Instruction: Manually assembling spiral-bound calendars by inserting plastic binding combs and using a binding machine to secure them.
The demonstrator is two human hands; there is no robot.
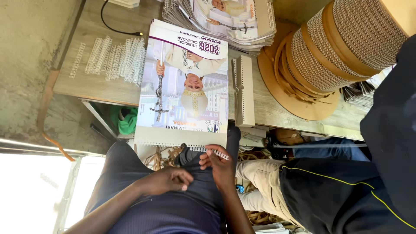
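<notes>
Loose white binding combs (pixel 113 59) lie at the surface's (pixel 93 84) left end. Your left hand (pixel 168 180) rests curled and empty; your right hand (pixel 219 167) pinches a white comb (pixel 212 151) at the calendar's (pixel 184 84) near edge. A wire spool (pixel 342 47) stands right.

Two hands, the left hand (pixel 169 180) and the right hand (pixel 219 167), work at one calendar (pixel 184 82) on one table (pixel 104 82). Also counted: one stack of calendars (pixel 225 19), one big wire spool (pixel 338 47), one heap of cut binding wires (pixel 117 58), one black cable (pixel 112 28), one grey metal bar (pixel 243 91).
</notes>
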